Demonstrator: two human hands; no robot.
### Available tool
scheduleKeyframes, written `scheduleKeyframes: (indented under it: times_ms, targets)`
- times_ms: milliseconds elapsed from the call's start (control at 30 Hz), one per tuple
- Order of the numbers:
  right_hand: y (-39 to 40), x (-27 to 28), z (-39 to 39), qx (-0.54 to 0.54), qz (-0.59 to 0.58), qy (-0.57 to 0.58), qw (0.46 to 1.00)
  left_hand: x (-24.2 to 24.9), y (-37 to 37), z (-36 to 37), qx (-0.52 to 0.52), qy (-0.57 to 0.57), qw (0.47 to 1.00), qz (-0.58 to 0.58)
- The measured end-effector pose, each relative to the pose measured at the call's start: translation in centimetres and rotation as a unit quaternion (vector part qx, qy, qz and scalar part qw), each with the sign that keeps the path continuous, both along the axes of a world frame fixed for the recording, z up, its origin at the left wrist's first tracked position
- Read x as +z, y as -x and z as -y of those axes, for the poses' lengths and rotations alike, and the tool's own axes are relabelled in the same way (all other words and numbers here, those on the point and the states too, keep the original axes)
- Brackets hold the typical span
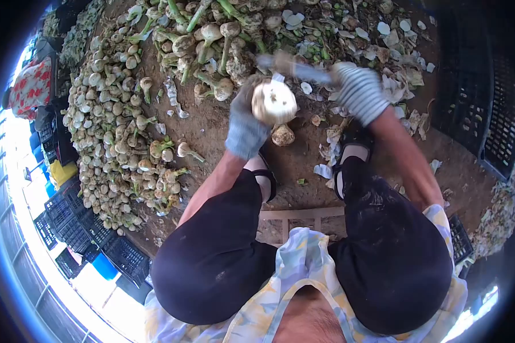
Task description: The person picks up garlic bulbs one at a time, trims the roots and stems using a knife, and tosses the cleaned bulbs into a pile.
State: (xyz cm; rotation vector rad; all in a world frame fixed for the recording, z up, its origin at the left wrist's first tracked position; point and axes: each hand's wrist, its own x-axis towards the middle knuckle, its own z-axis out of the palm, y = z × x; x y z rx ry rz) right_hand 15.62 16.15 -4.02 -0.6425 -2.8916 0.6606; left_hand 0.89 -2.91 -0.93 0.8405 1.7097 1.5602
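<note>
My left hand (246, 127), in a grey knitted glove, is closed around a large garlic bulb (276, 104) whose pale cut face points up at me. My right hand (359, 91), in a white striped glove, grips a knife (312, 72). Motion smears its blade, which extends leftward just beyond the bulb. Below the held bulb, a smaller garlic bulb (283, 135) lies on the dirt floor. Bulbs with green stems (212, 34) are piled just past my left hand.
A wide heap of trimmed garlic bulbs (111, 126) covers the ground at left. Peelings and stem scraps (377, 51) litter the upper right. Black plastic crates stand at right (498, 108) and left (71, 214). My feet flank the work spot.
</note>
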Motion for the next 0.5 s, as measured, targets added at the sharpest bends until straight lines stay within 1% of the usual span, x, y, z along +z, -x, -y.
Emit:
scheduleKeyframes:
  times_ms: [33, 67, 100, 133, 167, 200, 233, 267, 300, 333, 367, 400, 433, 467, 500]
  targets:
    - [-1.9, -3.1, -2.7, -0.053, 0.089, 0.038, 0.994, 3.2, 0.1, -0.5, -0.019, -0.053, 0.997, 0.046]
    - [-4.2, -1.0, -2.9, -0.157, 0.070, 0.079, 0.982, 2.9, 1.2, -0.3, 0.018, -0.079, 0.996, 0.047]
    - [-5.9, -2.2, -3.8, -0.214, 0.071, 0.022, 0.974, 4.3, 1.0, -0.9, 0.181, -0.017, 0.922, 0.341]
    - [-6.0, -2.5, -3.3, -0.255, -0.017, 0.174, 0.951, 2.7, 1.3, -0.9, 0.104, 0.023, 0.985, 0.132]
    - [-5.0, -0.8, -2.0, -0.285, -0.105, 0.319, 0.898, 1.2, 1.5, -1.2, 0.026, 0.059, 0.994, -0.085]
    - [-3.5, 0.5, 0.0, -0.234, -0.169, 0.387, 0.876, -0.4, 1.9, -1.4, -0.062, 0.031, 0.936, -0.346]
    - [-1.8, 3.5, 1.5, -0.169, -0.081, 0.416, 0.890, 1.0, 1.0, -2.5, -0.100, 0.087, 0.878, -0.461]
    - [-0.1, 4.1, 4.3, -0.155, -0.133, 0.499, 0.842, 1.0, 0.6, -2.9, -0.118, 0.082, 0.851, -0.504]
    - [0.9, 4.0, 6.2, -0.141, -0.187, 0.576, 0.783, 1.0, 0.5, -3.3, -0.139, 0.076, 0.820, -0.550]
    - [1.0, 3.3, 6.2, -0.138, -0.190, 0.573, 0.785, 1.4, 0.7, -3.6, -0.136, 0.074, 0.819, -0.553]
    - [1.1, 2.7, 6.2, -0.190, -0.152, 0.642, 0.727, 1.8, 1.1, -3.7, -0.045, 0.013, 0.880, -0.472]
    - [1.3, 2.2, 6.0, -0.237, -0.111, 0.703, 0.661, 2.0, 1.3, -3.7, 0.048, -0.047, 0.922, -0.381]
    - [1.7, 2.3, 6.0, -0.249, -0.174, 0.724, 0.620, 1.9, 1.2, -3.7, 0.052, -0.047, 0.922, -0.381]
    - [1.7, 2.3, 6.2, -0.245, -0.173, 0.739, 0.603, 1.5, 0.8, -3.4, 0.069, 0.054, 0.996, -0.018]
    - [1.7, 2.2, 6.4, -0.242, -0.169, 0.755, 0.586, 0.8, 0.2, -3.1, 0.077, 0.145, 0.923, 0.349]
